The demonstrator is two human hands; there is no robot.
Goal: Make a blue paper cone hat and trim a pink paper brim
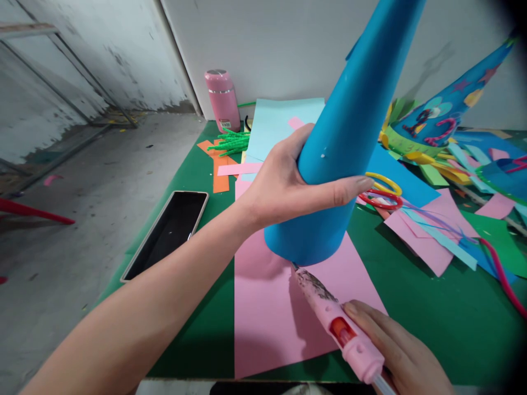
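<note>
My left hand [288, 184] grips a tall blue paper cone [349, 126] round its lower part, tilted up to the right above a pink paper sheet [267, 307]. My right hand [395, 351] is wrapped round a pink glue gun [335, 323] at the bottom right. The gun's nozzle points up-left and meets the cone's bottom rim. The cone's tip runs out of the top of the picture.
On the green table [432, 312] lie a black phone [168, 230] at the left, a pink bottle [222, 101], green pipe cleaners [230, 142], light blue paper [280, 123], scissors [382, 192], paper scraps and a decorated blue cone [448, 107] at the right. Bare floor lies left.
</note>
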